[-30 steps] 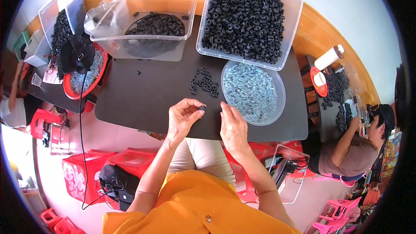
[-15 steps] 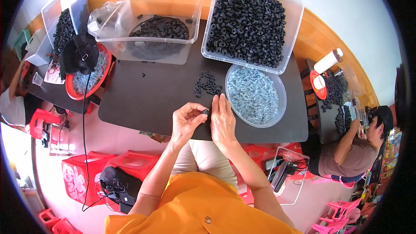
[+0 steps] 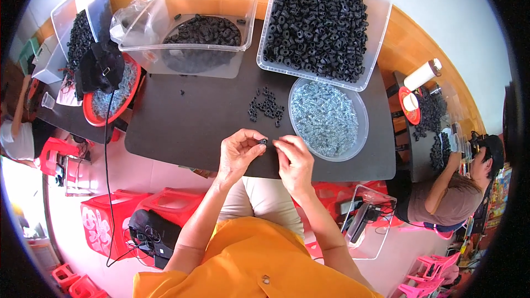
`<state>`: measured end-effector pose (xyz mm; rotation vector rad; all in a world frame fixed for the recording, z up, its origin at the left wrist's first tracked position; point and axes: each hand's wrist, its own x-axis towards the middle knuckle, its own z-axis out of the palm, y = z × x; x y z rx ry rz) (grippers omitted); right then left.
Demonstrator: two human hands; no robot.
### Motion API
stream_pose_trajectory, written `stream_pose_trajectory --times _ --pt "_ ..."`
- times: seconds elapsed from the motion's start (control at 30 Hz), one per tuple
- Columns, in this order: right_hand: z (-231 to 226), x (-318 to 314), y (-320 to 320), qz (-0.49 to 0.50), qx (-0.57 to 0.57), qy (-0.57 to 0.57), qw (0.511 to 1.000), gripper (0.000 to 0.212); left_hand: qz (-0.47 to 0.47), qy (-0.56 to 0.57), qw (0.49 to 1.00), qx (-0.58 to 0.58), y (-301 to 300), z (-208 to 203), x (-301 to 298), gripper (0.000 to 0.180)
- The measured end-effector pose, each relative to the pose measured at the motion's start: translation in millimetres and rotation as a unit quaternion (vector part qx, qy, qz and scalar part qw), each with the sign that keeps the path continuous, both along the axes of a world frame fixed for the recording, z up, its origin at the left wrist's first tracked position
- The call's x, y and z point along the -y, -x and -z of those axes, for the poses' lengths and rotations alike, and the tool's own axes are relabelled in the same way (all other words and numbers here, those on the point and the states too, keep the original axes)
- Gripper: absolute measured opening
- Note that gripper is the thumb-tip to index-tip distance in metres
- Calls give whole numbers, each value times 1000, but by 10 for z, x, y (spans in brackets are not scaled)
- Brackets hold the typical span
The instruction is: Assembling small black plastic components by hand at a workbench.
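Note:
My left hand (image 3: 237,154) pinches a small black plastic part (image 3: 263,142) between thumb and forefinger over the near part of the dark table. Beside it, my right hand (image 3: 295,160) has its thumb and forefinger drawn together, tips close to that part; whatever they hold is too small to make out. Just beyond the right fingertips a single small black piece (image 3: 277,124) lies on the table. A loose cluster of small black pieces (image 3: 266,104) is a little farther off. To the right stands a round clear tub (image 3: 363,138) full of small clear-bluish coiled pieces.
Across the dark table (image 3: 182,127), a large clear bin (image 3: 381,44) holds many black parts. Another clear bin (image 3: 215,66) with black parts and a plastic bag stands left of it. A co-worker (image 3: 447,193) sits at a table on the right. Red stools (image 3: 171,207) stand below.
My right hand has gone from lying flat with fingers stretched near the cluster to pinched fingers beside the left hand. The left hand keeps its black part almost in place.

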<state>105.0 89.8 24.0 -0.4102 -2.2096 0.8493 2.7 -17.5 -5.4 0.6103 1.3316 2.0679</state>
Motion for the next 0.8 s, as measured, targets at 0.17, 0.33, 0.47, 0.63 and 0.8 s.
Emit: stream_pose_trajectory --times 0.17,0.33,0.47,0.63,0.8 --pt "-144 -62 -87 -54 -33 206 977 24 19 3 1000 12 21 -53 -24 15" --pt "-169 -210 -50 -132 -51 315 939 17 41 -10 999 11 10 -52 -50 14" --pt "-207 -214 14 -139 -21 300 944 15 45 -5 999 -9 18 -28 -34 15" --pt "-206 -263 54 -150 24 280 948 14 50 15 998 -21 19 -40 -28 16" --pt "-256 -257 74 -161 68 228 958 14 47 20 998 -24 24 -41 8 16"
